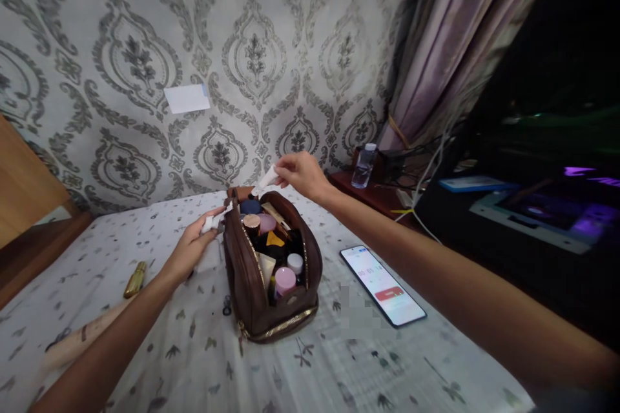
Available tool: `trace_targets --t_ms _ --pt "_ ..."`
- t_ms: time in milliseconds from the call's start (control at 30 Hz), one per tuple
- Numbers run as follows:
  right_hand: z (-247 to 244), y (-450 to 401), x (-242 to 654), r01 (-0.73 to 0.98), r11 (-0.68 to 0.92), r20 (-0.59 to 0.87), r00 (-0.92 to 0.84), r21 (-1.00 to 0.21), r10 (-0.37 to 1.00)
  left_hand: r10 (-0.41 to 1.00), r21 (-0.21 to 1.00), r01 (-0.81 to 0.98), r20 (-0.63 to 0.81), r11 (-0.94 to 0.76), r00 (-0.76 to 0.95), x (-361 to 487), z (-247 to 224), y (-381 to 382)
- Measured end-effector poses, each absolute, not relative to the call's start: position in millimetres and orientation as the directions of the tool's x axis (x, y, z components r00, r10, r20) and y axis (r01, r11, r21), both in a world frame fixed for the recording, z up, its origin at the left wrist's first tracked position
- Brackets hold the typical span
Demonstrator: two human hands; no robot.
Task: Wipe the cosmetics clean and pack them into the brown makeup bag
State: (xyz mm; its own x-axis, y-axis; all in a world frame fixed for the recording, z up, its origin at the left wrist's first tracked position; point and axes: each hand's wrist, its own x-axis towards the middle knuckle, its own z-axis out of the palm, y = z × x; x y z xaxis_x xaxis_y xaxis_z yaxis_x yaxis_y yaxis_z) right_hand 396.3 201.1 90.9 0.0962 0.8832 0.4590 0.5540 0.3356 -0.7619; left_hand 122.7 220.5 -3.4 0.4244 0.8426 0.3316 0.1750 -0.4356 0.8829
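A brown leather toiletry bag [233, 271] stands unzipped, with several jars and cosmetics inside. Among them are a pink-lidded jar [285, 280], a white-lidded jar [294, 263] and a dark blue lid [250, 207]. My right hand [304, 174] pinches a slim white tube [265, 181], tilted above the bag's far end. At the bag's left side, my left hand [196, 242] is closed on a small white object [213, 221] whose kind is unclear. Its fingertips are close to the bag's upper left edge; whether they touch it is hard to tell.
Right of the bag lies a phone [382, 285] with a running timer. A gold bottle [135, 279] and a pale tube [90, 332] rest on the patterned cloth [194, 374] at left. A clear bottle [364, 166] stands at the back right, near white cables [429, 174].
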Motion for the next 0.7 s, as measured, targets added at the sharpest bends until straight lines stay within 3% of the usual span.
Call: trace_targets --t_ms 333,567,700 --pt "86 187 403 0.76 0.323 0.516 0.02 -0.564 0.856 0.876 0.931 0.106 0.283 -0.348 0.391 123 -5 222" --pt "80 198 381 0.641 0.383 0.546 0.068 -0.665 0.835 0.875 0.921 0.129 0.296 -0.368 0.382 125 -2 224" --pt "77 207 375 0.638 0.384 0.553 0.078 -0.667 0.83 0.818 0.791 0.273 0.435 -0.547 0.376 130 19 236"
